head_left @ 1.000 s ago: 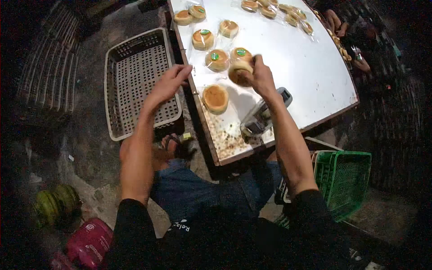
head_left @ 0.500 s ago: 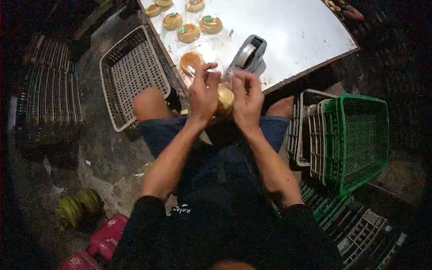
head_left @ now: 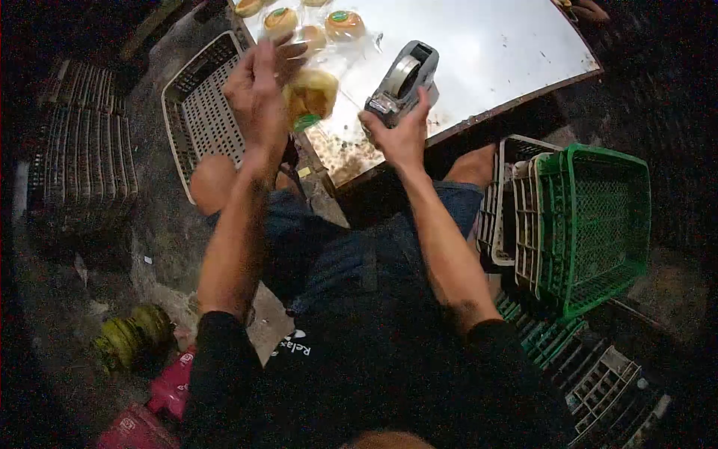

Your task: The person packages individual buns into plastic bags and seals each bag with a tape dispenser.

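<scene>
My left hand (head_left: 262,93), blurred, is raised over the table's left edge with its fingers stretched out and apart. Just right of it is a round bun in a clear bag (head_left: 310,97), with a green mark at its lower end. My right hand (head_left: 402,135) is at the near end of the grey tape dispenser (head_left: 406,75), thumb on one side and a finger on the other. A roll of clear tape (head_left: 404,74) sits in the dispenser. More bagged buns (head_left: 345,25) with green marks lie farther back on the white table (head_left: 493,60).
A beige basket (head_left: 170,123) stands left of the table. Green (head_left: 570,224) and pale crates (head_left: 526,232) are stacked at the right. Dark crates (head_left: 82,150), a green gas cylinder (head_left: 133,337) and pink ones (head_left: 138,429) are at the left. Part of another person's hand (head_left: 591,10) shows at top right.
My hands have moved apart, the left up and leftward, the right to the tape dispenser. The bun between them is gone from there; a bagged, green-marked bun now shows beside my left hand.
</scene>
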A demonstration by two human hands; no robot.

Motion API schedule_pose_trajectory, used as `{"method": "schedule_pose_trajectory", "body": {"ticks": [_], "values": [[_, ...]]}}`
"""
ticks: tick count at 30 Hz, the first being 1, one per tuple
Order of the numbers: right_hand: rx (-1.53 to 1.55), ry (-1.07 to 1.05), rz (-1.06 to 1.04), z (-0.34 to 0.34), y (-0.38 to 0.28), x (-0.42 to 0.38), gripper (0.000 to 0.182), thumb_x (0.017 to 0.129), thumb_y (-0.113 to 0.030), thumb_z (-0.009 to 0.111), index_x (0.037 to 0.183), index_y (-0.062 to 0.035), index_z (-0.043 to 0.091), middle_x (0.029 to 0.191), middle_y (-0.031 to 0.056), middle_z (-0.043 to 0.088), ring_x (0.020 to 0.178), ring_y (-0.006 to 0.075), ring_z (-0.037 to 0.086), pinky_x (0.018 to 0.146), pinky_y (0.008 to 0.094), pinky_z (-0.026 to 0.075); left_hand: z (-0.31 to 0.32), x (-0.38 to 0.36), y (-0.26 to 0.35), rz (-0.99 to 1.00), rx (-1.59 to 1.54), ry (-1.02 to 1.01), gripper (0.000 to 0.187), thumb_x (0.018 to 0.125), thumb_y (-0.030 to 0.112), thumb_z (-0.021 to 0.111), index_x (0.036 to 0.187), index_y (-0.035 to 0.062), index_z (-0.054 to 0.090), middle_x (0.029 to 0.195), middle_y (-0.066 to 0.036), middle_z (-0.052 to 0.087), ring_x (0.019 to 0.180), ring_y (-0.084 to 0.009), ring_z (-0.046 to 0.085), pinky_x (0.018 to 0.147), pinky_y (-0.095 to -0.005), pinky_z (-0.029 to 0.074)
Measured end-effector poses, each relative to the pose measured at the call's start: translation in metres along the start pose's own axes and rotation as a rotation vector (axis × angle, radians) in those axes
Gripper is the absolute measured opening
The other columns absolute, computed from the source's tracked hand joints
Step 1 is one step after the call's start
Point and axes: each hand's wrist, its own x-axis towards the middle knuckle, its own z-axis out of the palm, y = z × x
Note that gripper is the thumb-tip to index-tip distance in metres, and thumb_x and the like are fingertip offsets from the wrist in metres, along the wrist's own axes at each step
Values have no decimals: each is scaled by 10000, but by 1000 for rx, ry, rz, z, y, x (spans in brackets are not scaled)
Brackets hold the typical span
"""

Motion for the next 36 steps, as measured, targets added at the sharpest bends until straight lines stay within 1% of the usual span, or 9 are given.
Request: {"method": "schedule_pose_trajectory", "body": {"ticks": [3, 7, 9, 11, 18, 21, 24, 33, 36], "values": [[-139, 55, -8, 26, 33, 13, 1126, 558, -363, 878, 1400, -29, 209, 1380, 259, 338, 1258, 448, 356, 1050, 467, 314, -8, 36, -21, -124, -134, -61, 352, 994, 269, 459, 980, -9, 676, 876, -94, 693, 815, -146, 656, 735, -285, 521], [110, -103, 39, -11, 67, 28, 829, 649, -260, 836, 1317, -84, 377, 1324, 241, 447, 1161, 386, 507, 969, 409, 418, -11, 61, -44, -174, -81, -124, 346, 989, 290, 472, 1045, 1, 654, 884, -92, 686, 811, -146, 655, 714, -278, 522], [-161, -203, -117, -45, 82, 41, 699, 677, -262, 821, 1250, -72, 470, 1354, 236, 423, 1195, 382, 478, 993, 407, 397, -8, 69, -59, -73, 106, -148, 354, 989, 310, 473, 1077, 11, 640, 887, -91, 681, 812, -150, 656, 708, -277, 522], [-446, 12, -300, -52, 35, 41, 635, 706, -287, 798, 1216, -48, 503, 1381, 227, 399, 1233, 373, 442, 1011, 412, 378, -9, 70, -69, -182, -80, -228, 367, 991, 330, 461, 1111, 20, 617, 905, -96, 670, 816, -165, 658, 725, -286, 532], [466, -153, -211, 40, -100, 51, 151, 943, -132, 554, 1013, 0, 578, 900, 86, 637, 869, 159, 600, 805, 289, 474, -30, 48, -62, -212, -343, -202, 372, 996, 310, 447, 1050, 2, 648, 954, -88, 667, 890, -167, 637, 775, -294, 524], [471, 1, -348, 35, -111, 38, 105, 939, -95, 546, 927, 3, 580, 894, 99, 624, 881, 174, 594, 815, 298, 468, -44, 49, -58, 403, 157, -88, 296, 981, 213, 476, 926, 18, 693, 947, -74, 662, 886, -150, 581, 848, -282, 430], [353, -13, -512, 24, -126, 33, 86, 928, -78, 548, 909, 2, 575, 954, 116, 613, 951, 216, 580, 876, 328, 446, -49, 43, -49, 259, -148, -51, 283, 975, 207, 486, 915, 24, 694, 932, -72, 663, 901, -132, 565, 862, -269, 416], [691, -212, -243, 35, -156, 26, 98, 952, -92, 514, 1016, -24, 484, 945, 124, 630, 875, 199, 625, 821, 346, 529, -52, 36, -31, -132, -434, -92, 326, 991, 282, 465, 958, 6, 635, 784, -46, 640, 739, -100, 628, 652, -269, 566], [832, -194, -201, 25, -157, 21, 148, 970, -154, 493, 1039, -52, 410, 942, 152, 636, 851, 237, 643, 757, 387, 556, -42, 26, -24, -66, -267, -119, 342, 996, 280, 460, 852, 10, 612, 650, -7, 559, 580, -66, 516, 535, -223, 442]]}}
